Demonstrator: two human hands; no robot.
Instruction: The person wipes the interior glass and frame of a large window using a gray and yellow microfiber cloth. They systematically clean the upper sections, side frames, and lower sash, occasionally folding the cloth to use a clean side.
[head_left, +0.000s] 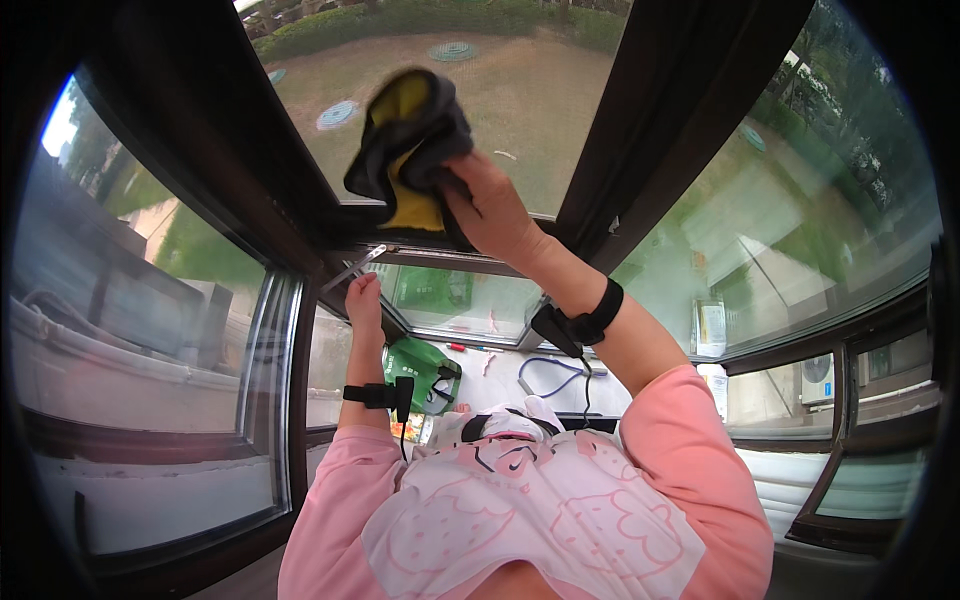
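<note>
My right hand grips a crumpled dark grey and yellow cloth. The cloth is up in front of the upper window pane, by its lower left part; I cannot tell whether it touches the glass. Lower and to the left, my left hand is raised with its fingers curled, close beside a metal window stay under the dark window frame. Whether those fingers grip anything is unclear.
Below the frame is a lower pane. A green bag, a blue looped cord and small items lie on the white surface beneath. Side windows flank me. Black straps with wired devices circle both forearms.
</note>
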